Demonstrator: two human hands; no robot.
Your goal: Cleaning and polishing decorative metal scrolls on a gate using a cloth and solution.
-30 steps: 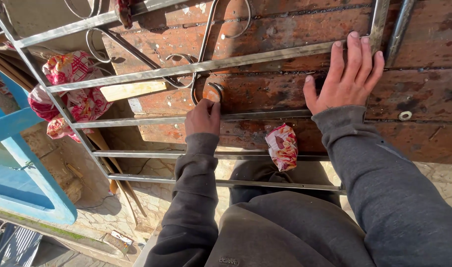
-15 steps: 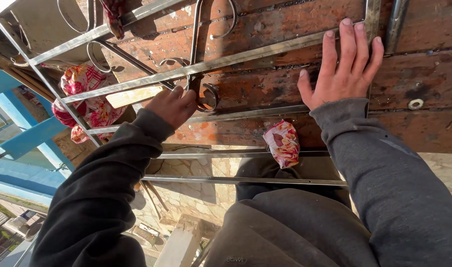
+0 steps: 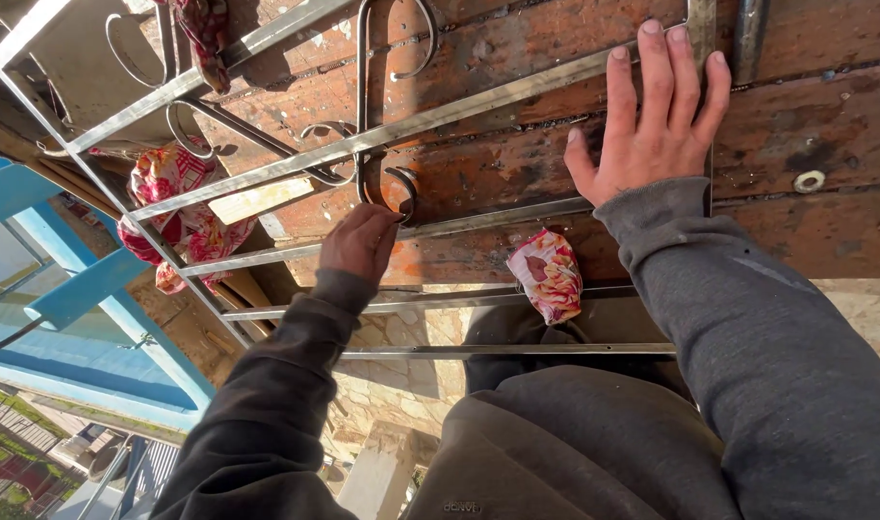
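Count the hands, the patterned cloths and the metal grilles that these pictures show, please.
Hands: 2 (left hand, right hand)
Patterned cloths: 3
Metal grille: 1
Total: 6

Grey steel grille (image 3: 459,111); rust-brown workbench (image 3: 825,96); pink-and-red floral rags (image 3: 548,273); dark grey sleeves (image 3: 748,318); blue frame (image 3: 84,289).

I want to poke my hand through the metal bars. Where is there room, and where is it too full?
The roomiest gaps lie between the lower bars, beside the small flowered cloth, and between the left hand and right hand. It is crowded at the scrolls and near the big flowered cloth.
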